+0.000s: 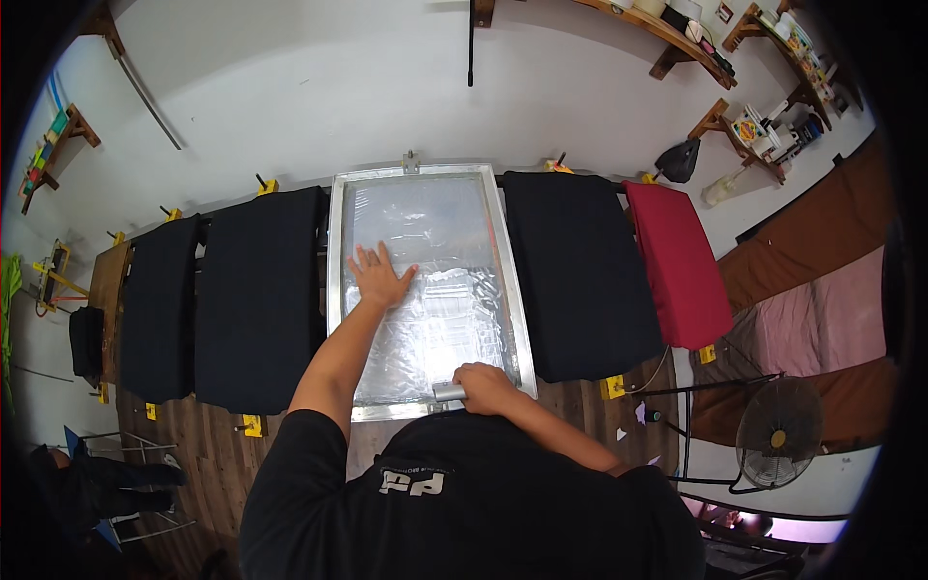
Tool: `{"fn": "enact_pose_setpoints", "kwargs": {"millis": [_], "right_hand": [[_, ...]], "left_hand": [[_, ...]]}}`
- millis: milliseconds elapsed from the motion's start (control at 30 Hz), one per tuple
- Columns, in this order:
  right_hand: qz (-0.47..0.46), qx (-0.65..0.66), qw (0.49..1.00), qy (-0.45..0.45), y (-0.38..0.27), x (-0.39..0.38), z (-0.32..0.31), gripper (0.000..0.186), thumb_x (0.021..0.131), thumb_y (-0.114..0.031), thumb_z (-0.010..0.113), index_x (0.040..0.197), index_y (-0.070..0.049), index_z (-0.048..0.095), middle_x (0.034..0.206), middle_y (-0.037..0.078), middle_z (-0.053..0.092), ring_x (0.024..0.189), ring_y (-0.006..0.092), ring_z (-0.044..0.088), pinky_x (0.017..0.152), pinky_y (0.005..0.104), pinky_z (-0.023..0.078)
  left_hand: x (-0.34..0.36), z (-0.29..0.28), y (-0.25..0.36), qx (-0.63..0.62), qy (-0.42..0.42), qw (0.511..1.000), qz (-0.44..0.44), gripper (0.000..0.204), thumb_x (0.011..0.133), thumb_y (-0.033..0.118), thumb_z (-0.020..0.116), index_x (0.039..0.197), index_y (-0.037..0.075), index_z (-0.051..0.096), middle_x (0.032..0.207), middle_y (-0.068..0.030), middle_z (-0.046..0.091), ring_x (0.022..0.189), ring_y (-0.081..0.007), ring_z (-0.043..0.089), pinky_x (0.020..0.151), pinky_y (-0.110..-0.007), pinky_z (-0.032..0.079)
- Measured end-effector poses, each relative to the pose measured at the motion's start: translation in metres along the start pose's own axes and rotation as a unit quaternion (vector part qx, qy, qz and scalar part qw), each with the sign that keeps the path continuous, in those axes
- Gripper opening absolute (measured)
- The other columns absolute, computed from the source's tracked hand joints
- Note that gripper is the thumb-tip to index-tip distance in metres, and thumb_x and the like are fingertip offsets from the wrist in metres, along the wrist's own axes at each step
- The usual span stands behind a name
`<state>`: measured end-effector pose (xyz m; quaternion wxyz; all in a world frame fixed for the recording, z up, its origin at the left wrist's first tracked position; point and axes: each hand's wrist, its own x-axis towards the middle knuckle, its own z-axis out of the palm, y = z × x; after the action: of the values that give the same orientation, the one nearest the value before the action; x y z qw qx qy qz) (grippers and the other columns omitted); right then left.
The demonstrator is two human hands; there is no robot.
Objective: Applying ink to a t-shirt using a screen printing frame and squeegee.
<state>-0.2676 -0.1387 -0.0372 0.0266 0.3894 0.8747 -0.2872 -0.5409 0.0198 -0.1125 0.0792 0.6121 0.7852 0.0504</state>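
Note:
A metal-framed screen (336, 213) lies flat in front of me, with shiny, streaked, wrinkled film over its lower half and a smoother translucent upper part. My left hand (384, 275) rests spread open on it, left of the middle. At the near edge, my right hand (483, 389) is closed on a short silver metal piece (449, 391), partly hidden by the fingers.
Black cloth-covered boards (256, 290) (580, 271) flank the screen, with a red one (679, 261) at right. A standing fan (778, 435) is at lower right; wall shelves (754, 145) hold items. A person in dark clothes (111, 483) is at lower left.

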Motion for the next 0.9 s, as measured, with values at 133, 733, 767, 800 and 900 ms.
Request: {"fn": "enact_pose_setpoints", "kwargs": {"millis": [133,733,767,800,900], "right_hand": [[0.006,-0.005,1.0,-0.006,0.001,-0.002,-0.001,0.022,0.074,-0.008,0.066,0.095,-0.004,0.067,0.1,0.015,0.067,0.098,0.0369,0.065,0.085,0.047,0.054],[0.017,-0.004,1.0,-0.004,0.001,-0.001,0.004,0.026,0.073,-0.008,0.069,0.099,-0.007,0.068,0.101,0.012,0.068,0.101,0.0337,0.065,0.085,0.0442,0.054],[0.019,-0.004,1.0,-0.004,0.001,-0.002,0.003,0.026,0.073,-0.008,0.069,0.099,-0.007,0.068,0.101,0.012,0.068,0.101,0.0337,0.065,0.085,0.0442,0.054],[0.022,-0.002,1.0,-0.006,0.0,-0.003,0.003,0.027,0.073,-0.008,0.07,0.099,-0.007,0.068,0.102,0.012,0.068,0.101,0.0337,0.065,0.085,0.0443,0.054],[0.026,0.003,1.0,-0.007,0.003,-0.004,0.002,0.028,0.072,-0.007,0.07,0.1,-0.007,0.068,0.102,0.012,0.068,0.101,0.0339,0.065,0.085,0.0443,0.054]], "left_hand": [[-0.008,0.003,0.0,-0.013,0.005,0.999,0.029,0.116,0.086,0.086,0.037,0.162,0.002,0.014,0.162,-0.0281,0.028,0.157,-0.0403,0.002,0.121,-0.062,-0.008],[0.003,0.0,-0.003,-0.038,0.011,0.999,-0.002,0.116,0.085,0.089,0.035,0.164,0.011,0.005,0.165,-0.0272,0.02,0.155,-0.0477,-0.005,0.119,-0.063,-0.012],[0.003,-0.001,0.001,-0.016,0.002,1.0,-0.004,0.116,0.084,0.09,0.034,0.165,0.013,0.005,0.166,-0.0244,0.02,0.155,-0.0453,-0.005,0.12,-0.062,-0.012],[0.001,-0.001,0.006,-0.016,0.0,1.0,-0.003,0.116,0.084,0.09,0.034,0.165,0.013,0.005,0.166,-0.0244,0.02,0.155,-0.0453,-0.005,0.12,-0.062,-0.012],[-0.011,-0.004,0.024,-0.025,-0.002,0.989,0.143,0.116,0.083,0.089,0.038,0.165,0.013,0.006,0.166,-0.0249,0.02,0.155,-0.0465,-0.005,0.119,-0.064,-0.012]]}}
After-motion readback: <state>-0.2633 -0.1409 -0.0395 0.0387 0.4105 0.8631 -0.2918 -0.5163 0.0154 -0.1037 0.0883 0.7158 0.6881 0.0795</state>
